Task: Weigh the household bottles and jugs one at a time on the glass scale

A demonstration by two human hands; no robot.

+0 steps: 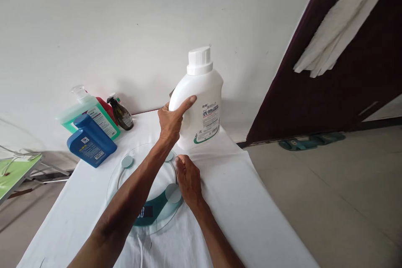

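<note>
Gripped in my left hand (172,122) is a large white laundry detergent bottle (202,92) with a white screw cap and a printed label. It is almost upright, just beyond the scale; whether its base touches the cloth I cannot tell. My right hand (190,178) is closed, fingers curled, by the right edge of a round glass scale (146,228). Nothing shows inside that hand. My left forearm crosses over the scale and covers part of its display (146,212), where a zero is visible.
At the table's back left are a blue bottle (91,142), a green pump bottle (97,113), a dark pump bottle (122,115) and a partly hidden red item (106,109). White cloth (232,201) covers the table. A wall stands behind; slippers (297,144) lie on the floor at right.
</note>
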